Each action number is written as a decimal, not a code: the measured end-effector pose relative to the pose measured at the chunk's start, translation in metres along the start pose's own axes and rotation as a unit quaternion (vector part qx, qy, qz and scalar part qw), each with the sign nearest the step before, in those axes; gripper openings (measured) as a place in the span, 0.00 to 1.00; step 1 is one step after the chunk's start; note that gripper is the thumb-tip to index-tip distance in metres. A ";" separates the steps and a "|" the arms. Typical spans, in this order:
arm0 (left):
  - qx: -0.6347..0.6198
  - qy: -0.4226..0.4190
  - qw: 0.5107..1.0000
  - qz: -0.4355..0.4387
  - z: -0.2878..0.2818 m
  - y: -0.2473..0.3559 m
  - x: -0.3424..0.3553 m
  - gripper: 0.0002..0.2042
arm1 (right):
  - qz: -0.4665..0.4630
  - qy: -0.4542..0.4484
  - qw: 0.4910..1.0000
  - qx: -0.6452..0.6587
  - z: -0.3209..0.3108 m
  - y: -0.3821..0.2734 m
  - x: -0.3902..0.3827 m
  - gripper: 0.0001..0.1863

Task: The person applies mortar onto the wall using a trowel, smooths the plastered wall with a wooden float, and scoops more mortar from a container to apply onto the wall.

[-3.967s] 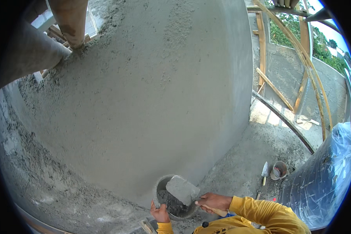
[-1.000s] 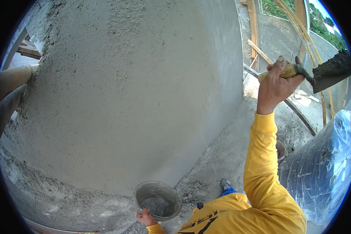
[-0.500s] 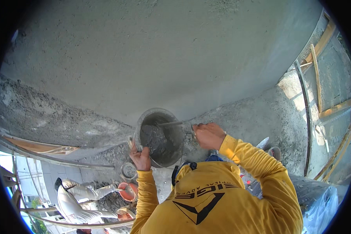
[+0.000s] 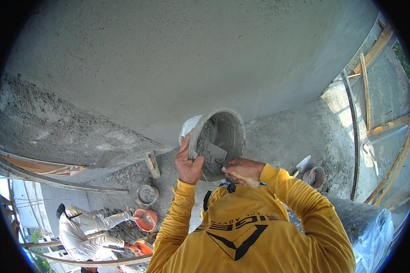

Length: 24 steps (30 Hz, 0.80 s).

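Bucket (image 4: 221,136) now lifted and tipped toward person, mouth facing chest, against plastered wall (image 4: 177,59); half second ago sat upright lower; left hand (image 4: 189,164) clenched on bucket rim; right hand (image 4: 241,168) grasping trowel (image 4: 216,152), blade inside bucket scraping mortar; second trowel (image 4: 302,164) right of bucket; contents likely running low.

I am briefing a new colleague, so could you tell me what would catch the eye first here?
At centre, the left hand tilts a mortar bucket while the right hand works a trowel inside it. A grey rendered wall fills the top; another person crouches lower left.
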<state>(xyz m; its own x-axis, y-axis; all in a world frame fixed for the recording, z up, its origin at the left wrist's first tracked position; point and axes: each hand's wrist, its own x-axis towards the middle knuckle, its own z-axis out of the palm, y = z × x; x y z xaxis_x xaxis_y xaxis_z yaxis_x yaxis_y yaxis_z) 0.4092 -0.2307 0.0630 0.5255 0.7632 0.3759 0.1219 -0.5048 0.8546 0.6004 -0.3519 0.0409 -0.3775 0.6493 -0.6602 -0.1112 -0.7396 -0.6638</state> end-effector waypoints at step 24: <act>-0.086 0.308 0.921 -0.223 -0.073 -0.124 -0.017 0.14 | -0.708 0.153 0.637 0.263 -0.002 -0.075 -0.264 0.16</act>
<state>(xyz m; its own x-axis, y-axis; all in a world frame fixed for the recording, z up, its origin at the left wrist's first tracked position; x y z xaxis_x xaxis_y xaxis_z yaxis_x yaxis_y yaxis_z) 0.3233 -0.1517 -0.0234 -0.1279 0.9899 0.0606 0.0461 -0.0551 0.9974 0.7104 -0.4669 0.2641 0.6310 0.6767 0.3792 -0.4650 0.7213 -0.5134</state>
